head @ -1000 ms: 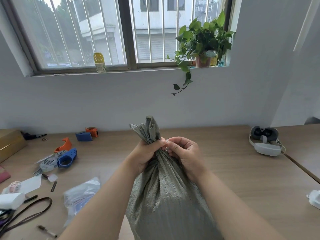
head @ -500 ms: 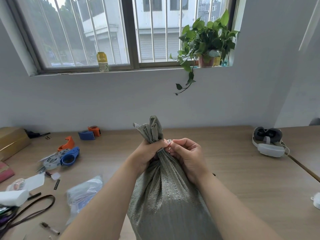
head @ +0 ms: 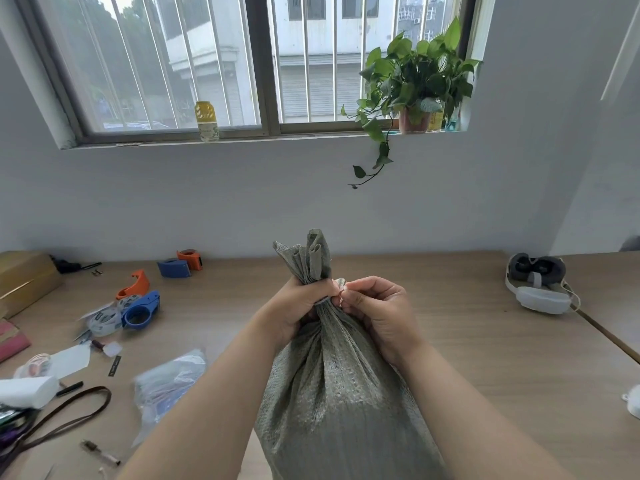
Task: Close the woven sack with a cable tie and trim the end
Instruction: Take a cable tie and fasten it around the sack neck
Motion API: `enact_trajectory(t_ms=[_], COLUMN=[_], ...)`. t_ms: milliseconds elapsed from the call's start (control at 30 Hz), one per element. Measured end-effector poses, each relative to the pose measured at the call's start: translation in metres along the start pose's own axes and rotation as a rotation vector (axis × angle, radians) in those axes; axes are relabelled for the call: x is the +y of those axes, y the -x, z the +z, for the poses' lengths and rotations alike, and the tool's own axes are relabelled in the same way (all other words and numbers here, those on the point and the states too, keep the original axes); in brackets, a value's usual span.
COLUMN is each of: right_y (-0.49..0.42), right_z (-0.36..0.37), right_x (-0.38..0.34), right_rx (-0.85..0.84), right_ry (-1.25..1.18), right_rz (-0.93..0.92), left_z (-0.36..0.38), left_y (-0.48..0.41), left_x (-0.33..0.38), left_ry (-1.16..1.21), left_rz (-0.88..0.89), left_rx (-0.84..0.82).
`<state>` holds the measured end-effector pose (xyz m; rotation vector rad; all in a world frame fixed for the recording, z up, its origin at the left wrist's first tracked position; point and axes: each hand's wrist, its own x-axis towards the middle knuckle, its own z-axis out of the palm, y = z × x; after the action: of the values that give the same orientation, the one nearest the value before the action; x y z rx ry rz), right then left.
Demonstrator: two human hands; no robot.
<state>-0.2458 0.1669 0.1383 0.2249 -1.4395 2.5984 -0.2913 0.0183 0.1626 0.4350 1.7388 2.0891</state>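
A grey-green woven sack [head: 343,396] stands upright on the wooden table [head: 485,358], its mouth bunched into a twisted neck. My left hand [head: 298,306] is clenched around that neck just below the loose top. A thin white cable tie [head: 323,301] circles the neck between my two hands. My right hand [head: 375,308] pinches the tie's end at the right side of the neck, fingertips touching my left thumb. Most of the tie is hidden by my fingers.
Left of the sack lie a clear plastic bag [head: 169,379], blue and orange tape dispensers [head: 138,306], a dark strap [head: 59,420] and small tools. A cardboard box [head: 24,278] sits far left. A white headset [head: 540,289] rests at the right.
My hands and the sack stay almost in place. The right hand's fingers have shifted slightly on the tie, and the white band now shows at the neck.
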Motion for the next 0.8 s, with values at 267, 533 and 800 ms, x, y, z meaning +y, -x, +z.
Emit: enact_trajectory(t_ms=[267,533,800], right_y=[0.0009,0.0028,0.0057], right_z=[0.0,-0.0003,0.0006], right_x=[0.0001,0.0001,-0.0068], right_rx=[-0.001,-0.002,-0.042], right_ry=[-0.007,0.005,0.09], right_rz=[0.006,0.007,-0.014], left_z=[0.0003,-0.0007,-0.002], left_y=[0.0008,0.0003,-0.0005], left_x=[0.0,-0.0018,-0.004], left_ry=[-0.047,-0.057,-0.089], left_rz=[0.007,0.004,0.011], left_rx=[0.012,0.028,0.013])
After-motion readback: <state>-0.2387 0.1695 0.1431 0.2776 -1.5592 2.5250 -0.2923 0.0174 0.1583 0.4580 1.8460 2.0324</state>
